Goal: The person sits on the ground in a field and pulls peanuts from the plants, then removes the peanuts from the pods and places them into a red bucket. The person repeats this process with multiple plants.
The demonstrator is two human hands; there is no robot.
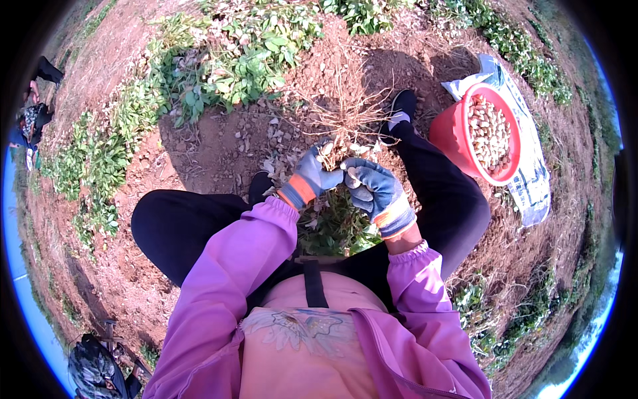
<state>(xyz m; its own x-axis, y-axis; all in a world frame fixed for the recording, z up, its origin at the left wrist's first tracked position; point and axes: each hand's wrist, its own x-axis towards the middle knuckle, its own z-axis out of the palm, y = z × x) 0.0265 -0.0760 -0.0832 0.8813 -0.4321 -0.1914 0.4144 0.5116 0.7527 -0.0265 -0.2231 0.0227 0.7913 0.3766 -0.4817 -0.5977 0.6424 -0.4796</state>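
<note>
My left hand (316, 174), in a blue-grey work glove with an orange band, grips the pod end of a pulled-up peanut plant (344, 112). Its dry, bare stems fan out away from me. Several pale peanut pods (329, 152) cling around the roots by my left fingers. My right hand (373, 192), gloved alike, touches the near side of this cluster with curled fingers. Whether a pod is between those fingers is hidden. A red plastic bucket (448, 142) with many picked peanuts (488, 132) stands tilted to the right.
A white printed woven sack (531, 192) lies beneath and beside the bucket. Leafy peanut plants (239, 65) lie in rows on the reddish soil (209, 144); more greenery (339, 229) is between my legs. One person (35, 114) is at far left, another (99, 369) at lower left.
</note>
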